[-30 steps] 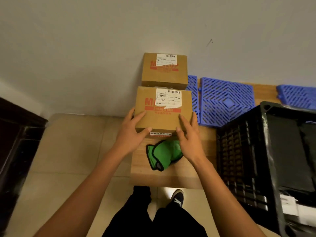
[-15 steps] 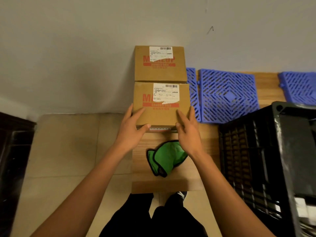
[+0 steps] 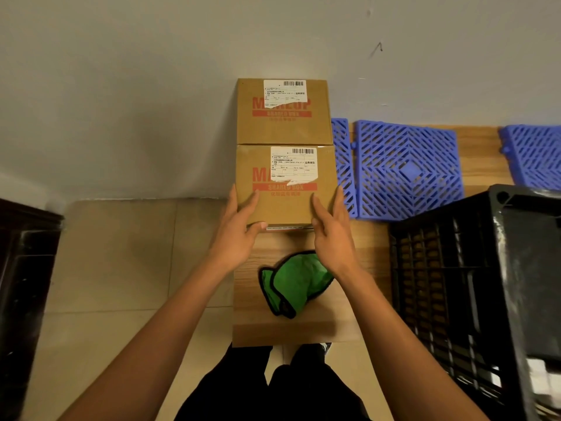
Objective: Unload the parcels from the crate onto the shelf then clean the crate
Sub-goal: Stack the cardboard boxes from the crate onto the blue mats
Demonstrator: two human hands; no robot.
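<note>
Two cardboard parcels sit on a wooden shelf (image 3: 358,238) against a pale wall, seen from above by a head-worn camera. The far parcel (image 3: 283,126) rests at the wall; the near parcel (image 3: 285,196) lies just in front, their edges touching. Each carries a white shipping label with a barcode, partly torn, covering some of the red print; "SHARED BOX" reads clearly on the near one, but the small label text is too fine to make out. Both parcels have their printed tops facing up, with lettering reading left to right and the long side running across the shelf.

The left hand (image 3: 239,235) is pressed to the near parcel's left front corner, and the right hand (image 3: 332,235) to its right front corner, fingers spread flat along the sides, so the parcel is held between the two palms.

A green cloth (image 3: 296,282) with dark edging lies crumpled on the shelf just behind the hands. Blue plastic grids (image 3: 406,171) lie flat to the right.

The black crate (image 3: 449,293) stands at the right, cut off by the frame edge. Its inside is dark; something pale, possibly a parcel, shows at the bottom corner.
</note>
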